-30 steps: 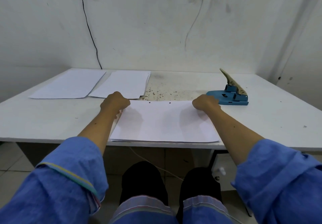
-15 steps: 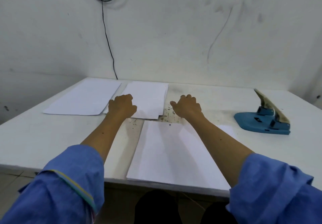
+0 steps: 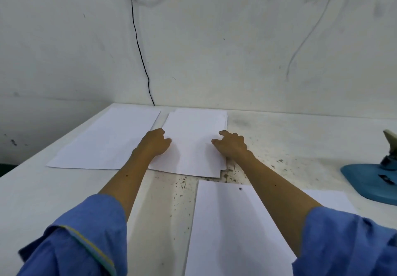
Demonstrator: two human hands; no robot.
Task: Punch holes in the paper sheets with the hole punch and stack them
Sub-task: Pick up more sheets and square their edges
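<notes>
A stack of white paper sheets lies flat at the middle back of the table. My left hand rests on its left edge, thumb on top and fingers loosely curled. My right hand touches the stack's right side with bent fingers, and no sheet looks lifted. A punched sheet with a small hole near its far edge lies close to me under my right forearm. The blue hole punch stands at the right edge of view with its lever raised.
Another white sheet lies at the back left beside the stack. Dark specks and paper bits dot the table between the sheets. A black cable hangs down the wall behind.
Both hands moved from the near sheet's far corners forward and left onto the back stack. The camera leaned in and turned left, pushing the hole punch toward the right edge.
</notes>
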